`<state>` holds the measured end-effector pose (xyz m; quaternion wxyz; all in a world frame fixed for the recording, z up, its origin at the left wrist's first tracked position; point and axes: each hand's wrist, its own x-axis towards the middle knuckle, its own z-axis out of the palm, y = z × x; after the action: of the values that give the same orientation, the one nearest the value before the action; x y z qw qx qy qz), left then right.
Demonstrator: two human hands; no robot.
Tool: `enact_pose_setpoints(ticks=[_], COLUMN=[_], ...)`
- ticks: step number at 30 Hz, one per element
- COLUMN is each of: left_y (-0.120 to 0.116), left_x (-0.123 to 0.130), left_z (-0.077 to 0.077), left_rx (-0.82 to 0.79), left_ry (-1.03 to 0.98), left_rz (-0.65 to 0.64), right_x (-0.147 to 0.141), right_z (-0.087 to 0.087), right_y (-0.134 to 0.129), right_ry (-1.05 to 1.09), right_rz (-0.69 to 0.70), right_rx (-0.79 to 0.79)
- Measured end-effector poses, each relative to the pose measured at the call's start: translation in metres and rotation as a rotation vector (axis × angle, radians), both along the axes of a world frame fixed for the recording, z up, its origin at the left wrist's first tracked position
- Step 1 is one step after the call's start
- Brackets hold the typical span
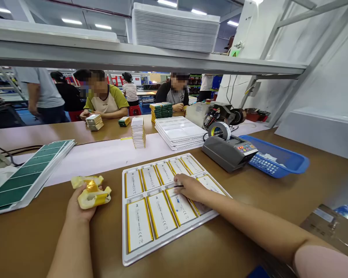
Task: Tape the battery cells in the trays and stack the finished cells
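Ten flat pouch cells [139, 225] lie in two rows of five in a white moulded tray [123, 216] on the brown worktop [46, 243], two partly covered by our right hand [190, 187]. We judge them light, thin and easily dented: best taken by the long edges, no pressing on the faces. Our right fingers [188, 181] are closed on one slim dark stick [179, 186], resting over the front row. Our left hand [81, 202] is beside the tray, its fingers [75, 197] curled round one yellow foam piece [92, 197] with gold tape, which looks soft and light, easy to hold anywhere. Nearby we count one tape dispenser [229, 152], one blue basket [290, 160], one stack of empty white trays [178, 131] and one stack of green-striped sheets [23, 173]. Farther along the worktop stand four piles of cells [138, 133]; two seated people [104, 96] work beyond them.
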<state>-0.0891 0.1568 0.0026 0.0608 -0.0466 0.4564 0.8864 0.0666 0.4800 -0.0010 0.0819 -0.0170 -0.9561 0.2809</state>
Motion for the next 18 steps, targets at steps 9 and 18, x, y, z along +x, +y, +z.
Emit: enact_pose_setpoints(ticks=[9,18], left_y=[0.001,0.007], left_x=[-0.009,-0.005], left_z=[-0.001,0.002], left_rx=[-0.043,-0.106], left_ry=[0.048,0.060], left_rz=[0.030,0.052], right_x=[0.079,0.093], right_z=[0.022,0.020], right_y=[0.167,0.261], right_ry=[0.733,0.501], right_rz=[-0.941,-0.840], right_rx=[0.107,0.215])
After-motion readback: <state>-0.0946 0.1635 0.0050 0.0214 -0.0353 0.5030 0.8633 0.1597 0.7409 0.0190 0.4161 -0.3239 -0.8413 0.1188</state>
